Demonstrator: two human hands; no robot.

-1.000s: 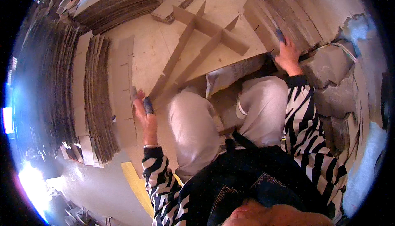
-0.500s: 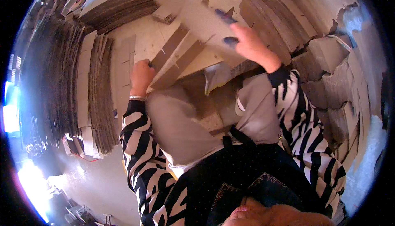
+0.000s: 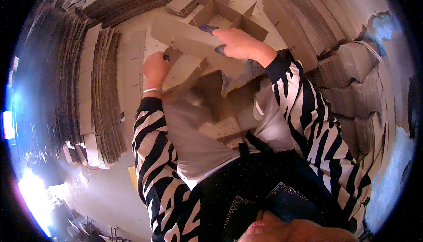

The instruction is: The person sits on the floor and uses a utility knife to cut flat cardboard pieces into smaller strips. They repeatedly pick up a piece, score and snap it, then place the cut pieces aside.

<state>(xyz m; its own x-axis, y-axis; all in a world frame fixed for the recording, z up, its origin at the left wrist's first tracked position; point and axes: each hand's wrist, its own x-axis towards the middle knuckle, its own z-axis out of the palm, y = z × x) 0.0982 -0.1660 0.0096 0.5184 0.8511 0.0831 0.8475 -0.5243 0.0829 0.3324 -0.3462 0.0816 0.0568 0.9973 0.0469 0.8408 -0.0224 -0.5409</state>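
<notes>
My left hand (image 3: 156,69), a bracelet at its wrist, is closed on a slotted cardboard strip (image 3: 190,66) that slants over my lap. My right hand (image 3: 244,44) wears dark finger covers on its thumb and a finger. It grips the upper edge of a longer cardboard strip (image 3: 180,34), which crosses the left-hand strip near its slots. Whether the two strips are fully slotted together I cannot tell. Just beyond my right hand stand interlocked cardboard dividers (image 3: 218,11), forming open cells on the work surface (image 3: 145,17).
Stacks of flat cardboard stand at the left (image 3: 105,96), far left (image 3: 132,0) and right (image 3: 304,17). Bundled cardboard (image 3: 339,66) is piled beside my right arm. A piece of clear plastic (image 3: 240,79) hangs at the near edge, between my knees.
My right hand has moved left and nearer, bringing the long strip down from the far side onto the strip in my left hand. The left hand has shifted slightly right.
</notes>
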